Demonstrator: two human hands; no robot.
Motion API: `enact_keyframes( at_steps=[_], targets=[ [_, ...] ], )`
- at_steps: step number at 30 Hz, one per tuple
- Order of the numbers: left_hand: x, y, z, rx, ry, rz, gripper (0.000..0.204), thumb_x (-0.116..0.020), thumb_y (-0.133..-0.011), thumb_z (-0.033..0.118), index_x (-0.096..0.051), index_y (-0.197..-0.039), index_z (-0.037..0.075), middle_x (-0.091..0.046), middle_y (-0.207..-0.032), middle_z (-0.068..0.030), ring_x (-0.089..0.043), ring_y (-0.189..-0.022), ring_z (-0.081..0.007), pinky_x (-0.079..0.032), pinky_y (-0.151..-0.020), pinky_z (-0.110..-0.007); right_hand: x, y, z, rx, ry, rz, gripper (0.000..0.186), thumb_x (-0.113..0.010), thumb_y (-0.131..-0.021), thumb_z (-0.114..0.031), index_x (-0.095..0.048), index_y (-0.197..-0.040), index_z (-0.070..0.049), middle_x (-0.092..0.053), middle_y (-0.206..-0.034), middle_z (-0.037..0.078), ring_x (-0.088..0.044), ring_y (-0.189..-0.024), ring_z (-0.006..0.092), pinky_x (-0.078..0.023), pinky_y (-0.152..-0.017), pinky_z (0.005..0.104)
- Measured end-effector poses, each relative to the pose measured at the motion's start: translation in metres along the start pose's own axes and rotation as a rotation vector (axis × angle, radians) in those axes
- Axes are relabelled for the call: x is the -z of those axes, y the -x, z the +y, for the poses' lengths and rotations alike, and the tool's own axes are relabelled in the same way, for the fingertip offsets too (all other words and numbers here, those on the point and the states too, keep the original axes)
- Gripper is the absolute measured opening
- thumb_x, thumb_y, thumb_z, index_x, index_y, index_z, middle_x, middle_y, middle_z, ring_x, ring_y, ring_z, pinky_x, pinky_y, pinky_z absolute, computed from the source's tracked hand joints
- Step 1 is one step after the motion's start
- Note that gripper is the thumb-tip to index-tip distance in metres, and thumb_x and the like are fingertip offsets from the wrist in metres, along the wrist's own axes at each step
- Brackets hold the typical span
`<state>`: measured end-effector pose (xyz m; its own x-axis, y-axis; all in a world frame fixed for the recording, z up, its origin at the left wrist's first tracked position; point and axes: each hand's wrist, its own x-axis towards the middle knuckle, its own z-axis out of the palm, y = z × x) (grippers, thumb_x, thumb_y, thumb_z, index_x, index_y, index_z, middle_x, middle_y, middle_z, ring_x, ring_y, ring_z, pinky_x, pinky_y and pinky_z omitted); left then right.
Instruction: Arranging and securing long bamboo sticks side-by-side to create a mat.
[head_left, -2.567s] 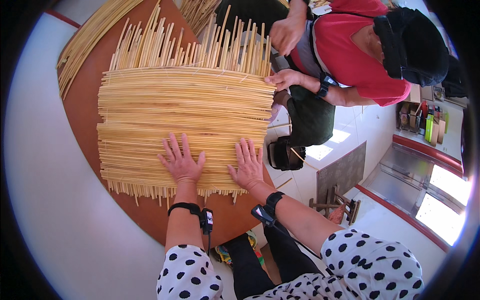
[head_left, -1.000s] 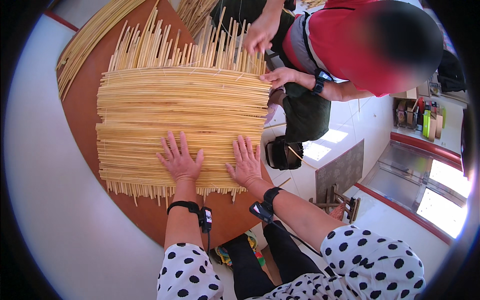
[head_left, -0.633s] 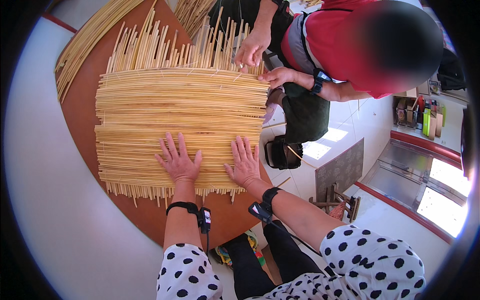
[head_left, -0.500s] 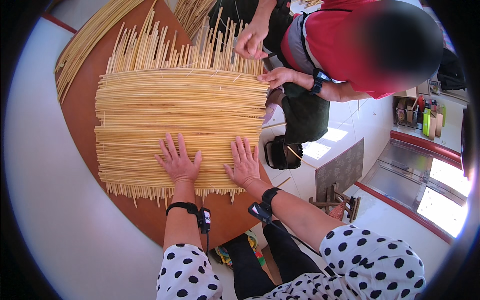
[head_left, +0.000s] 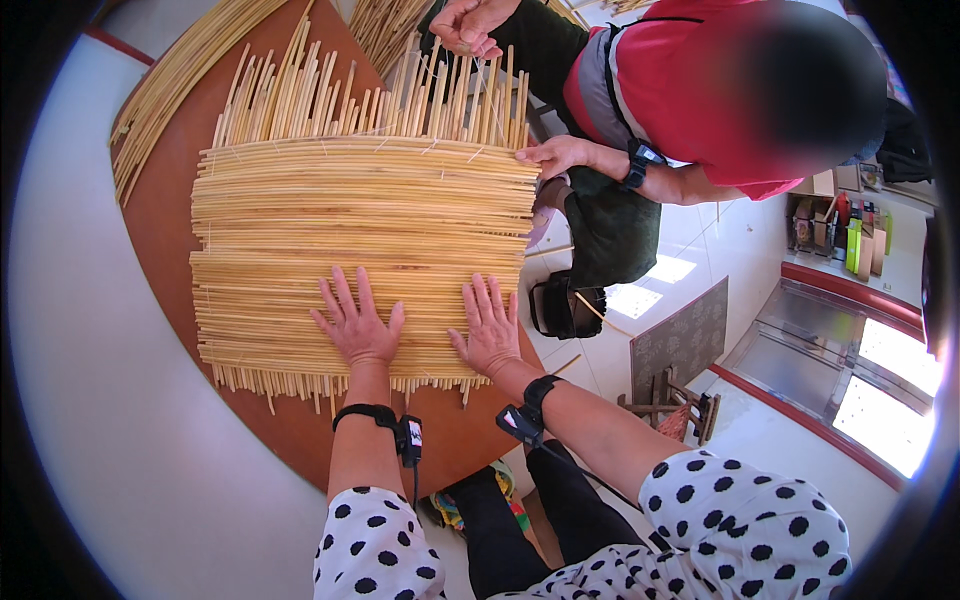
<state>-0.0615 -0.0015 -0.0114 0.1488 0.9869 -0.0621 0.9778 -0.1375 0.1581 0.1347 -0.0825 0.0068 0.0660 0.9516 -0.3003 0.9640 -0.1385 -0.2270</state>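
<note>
The stick mat (head_left: 360, 220) lies on the brown table (head_left: 290, 425), left of the frame's centre; the left hand (head_left: 362, 328) and the right hand (head_left: 490, 328) rest on its lower part, both spread open, palms down. A co-worker (head_left: 640, 100) at upper right touches the mat's right edge with one hand (head_left: 560, 154); the other hand (head_left: 475, 22) is at top centre, curled; loose sticks (head_left: 185, 85) lie at upper left.

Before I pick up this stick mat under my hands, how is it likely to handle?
The stick mat looks fairly stiff, since straight sticks appear to cross in two directions. It may be light for its size, being made of slender sticks. The uneven upper ends could snag, as they jut out at different lengths.
</note>
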Motion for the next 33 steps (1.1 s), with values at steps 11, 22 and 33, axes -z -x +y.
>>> enact_keyframes(
  at_steps=[11, 22, 33],
  targets=[
    [-0.0037, -0.0010, 0.0000, 0.001, -0.016, 0.009, 0.086, -0.064, -0.079, 0.057, -0.033, -0.151, 0.019, -0.014, -0.161, -0.0130, -0.012, -0.148, -0.0369, -0.015, -0.111, -0.068, 0.0051, -0.0010, -0.0005, -0.029, 0.015, -0.068, 0.082, -0.049, -0.092, -0.051, -0.016, -0.155, -0.011, -0.011, -0.162, 0.009, -0.006, -0.150, 0.0319, -0.007, -0.117, 0.0593],
    [-0.0028, -0.0013, 0.0005, -0.011, -0.005, 0.022, 0.087, -0.064, -0.080, 0.052, -0.030, -0.152, 0.017, -0.015, -0.161, -0.0137, -0.013, -0.148, -0.0385, -0.016, -0.110, -0.068, 0.0071, -0.0022, -0.0012, -0.037, 0.023, -0.094, 0.081, -0.049, -0.092, -0.051, -0.017, -0.155, -0.011, -0.011, -0.162, 0.009, -0.006, -0.150, 0.0318, -0.007, -0.117, 0.0593],
    [-0.0056, 0.0000, -0.0002, -0.008, -0.016, 0.019, 0.086, -0.063, -0.079, 0.056, -0.033, -0.151, 0.019, -0.015, -0.161, -0.0134, -0.012, -0.148, -0.0373, -0.014, -0.111, -0.068, 0.0064, -0.0006, -0.0003, -0.035, 0.015, -0.090, 0.081, -0.050, -0.092, -0.050, -0.017, -0.155, -0.011, -0.011, -0.162, 0.009, -0.006, -0.150, 0.0318, -0.007, -0.117, 0.0588]
  ],
)
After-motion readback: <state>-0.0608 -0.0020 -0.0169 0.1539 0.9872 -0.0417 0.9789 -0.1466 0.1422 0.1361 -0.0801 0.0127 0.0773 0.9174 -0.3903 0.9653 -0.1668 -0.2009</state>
